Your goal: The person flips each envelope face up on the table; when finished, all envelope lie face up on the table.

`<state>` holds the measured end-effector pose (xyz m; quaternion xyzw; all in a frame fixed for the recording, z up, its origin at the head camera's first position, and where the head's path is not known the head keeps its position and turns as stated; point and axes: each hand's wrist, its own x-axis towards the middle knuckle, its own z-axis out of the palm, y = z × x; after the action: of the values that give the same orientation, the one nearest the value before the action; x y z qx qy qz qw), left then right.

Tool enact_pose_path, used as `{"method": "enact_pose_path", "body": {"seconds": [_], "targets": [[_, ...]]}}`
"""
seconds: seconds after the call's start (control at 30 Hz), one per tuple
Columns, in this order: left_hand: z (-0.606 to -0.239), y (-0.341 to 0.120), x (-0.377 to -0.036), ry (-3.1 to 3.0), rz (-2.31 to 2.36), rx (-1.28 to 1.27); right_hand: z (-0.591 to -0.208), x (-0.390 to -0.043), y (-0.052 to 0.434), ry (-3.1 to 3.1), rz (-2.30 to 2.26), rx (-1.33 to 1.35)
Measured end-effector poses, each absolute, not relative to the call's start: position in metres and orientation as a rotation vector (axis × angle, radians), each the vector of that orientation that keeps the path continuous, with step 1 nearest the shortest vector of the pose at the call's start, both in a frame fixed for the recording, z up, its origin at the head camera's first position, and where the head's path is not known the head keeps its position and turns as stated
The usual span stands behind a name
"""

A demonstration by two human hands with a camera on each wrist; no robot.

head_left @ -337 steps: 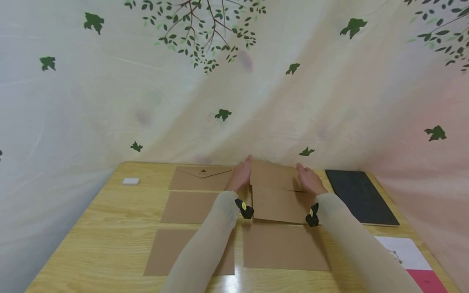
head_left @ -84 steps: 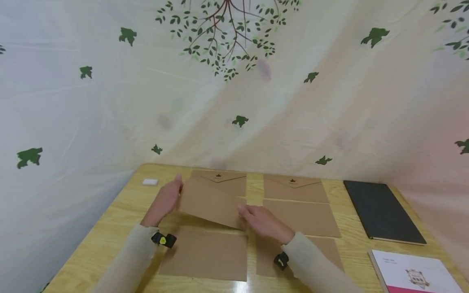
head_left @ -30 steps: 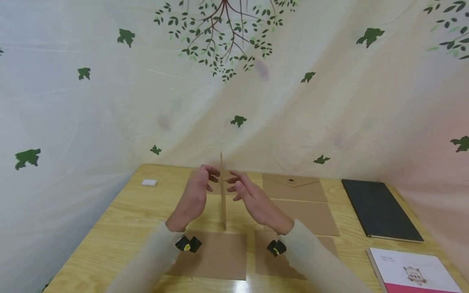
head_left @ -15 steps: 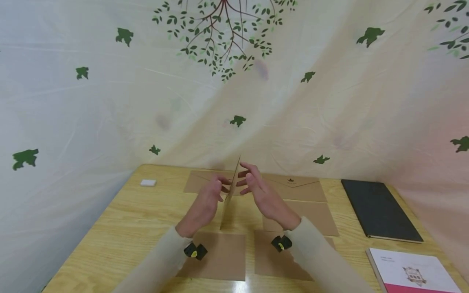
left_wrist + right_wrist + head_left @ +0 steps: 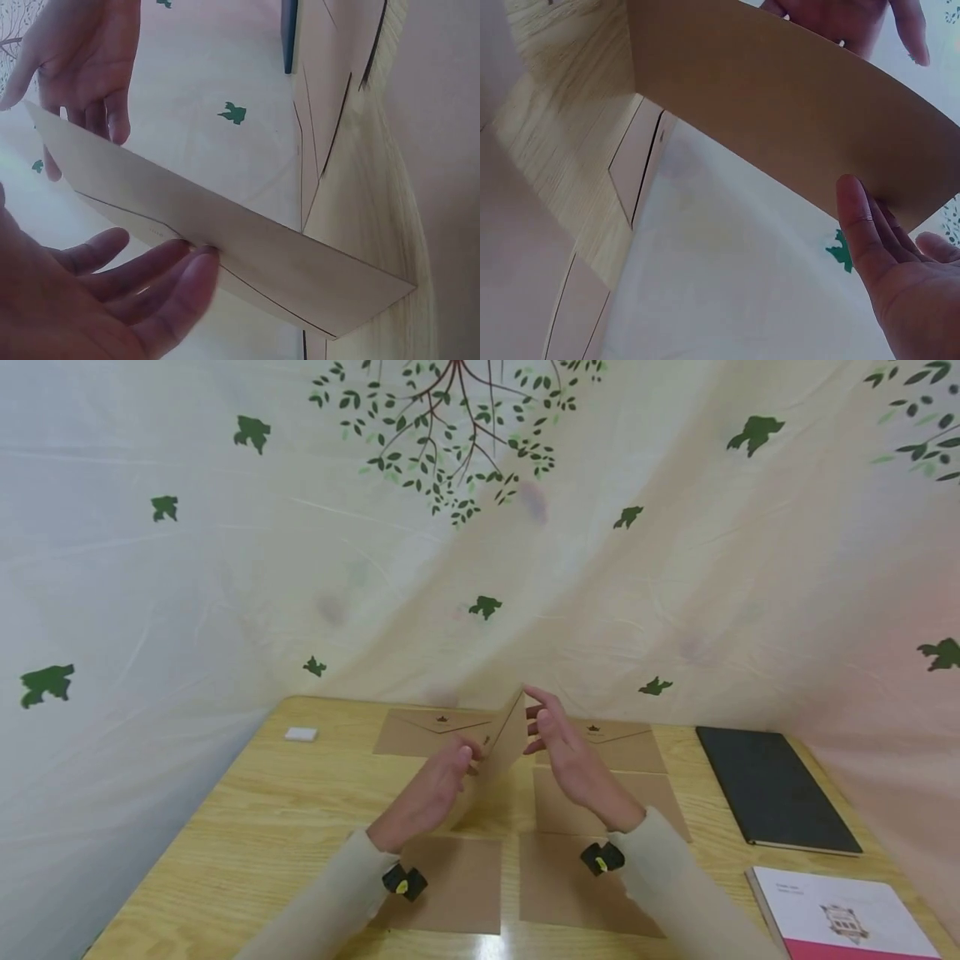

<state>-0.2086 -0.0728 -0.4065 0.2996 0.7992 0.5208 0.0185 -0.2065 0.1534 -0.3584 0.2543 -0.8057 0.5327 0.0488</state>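
Note:
A brown paper envelope [image 5: 510,742] stands raised between both hands, tilted to the right, its flap side turned toward the left hand. My left hand [image 5: 435,789] touches that face; in the left wrist view its fingertips [image 5: 199,259] rest by the flap line of the envelope [image 5: 247,225]. Opposite, my right hand [image 5: 573,760] has its fingers extended against the upper edge. The right wrist view shows the right fingers [image 5: 862,232] at the plain side of the envelope [image 5: 780,105]. Its lower end is close over the wooden table [image 5: 247,827].
At the back lie two envelopes with flaps up, one left [image 5: 405,739] and one right [image 5: 637,747]. Plain envelopes lie middle right [image 5: 645,797], front left [image 5: 465,893] and front right [image 5: 555,885]. A black notebook [image 5: 776,789], a white-and-pink box [image 5: 817,902] and a white eraser-like block [image 5: 301,734] are around them.
Both hands first handled the back right envelope, then lifted the middle left one. They turned it upright, edge-on. Now it tilts right, its flap side and logo showing.

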Motion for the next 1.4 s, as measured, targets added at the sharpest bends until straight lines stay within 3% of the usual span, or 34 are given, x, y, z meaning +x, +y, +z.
{"method": "enact_pose_path", "body": {"seconds": [0.47, 0.83, 1.4], "targets": [[-0.42, -0.074, -0.207, 2.561, 1.297, 0.898, -0.371, -0.203, 0.185, -2.502, 1.545, 0.625], [-0.426, -0.1, -0.203, 2.648, 1.12, 0.676, -0.409, -0.202, 0.176, -2.661, 1.541, 0.275], [-0.433, -0.142, -0.208, 2.76, 1.08, 0.525, -0.435, -0.212, 0.131, -3.074, 1.128, 0.555]]}}
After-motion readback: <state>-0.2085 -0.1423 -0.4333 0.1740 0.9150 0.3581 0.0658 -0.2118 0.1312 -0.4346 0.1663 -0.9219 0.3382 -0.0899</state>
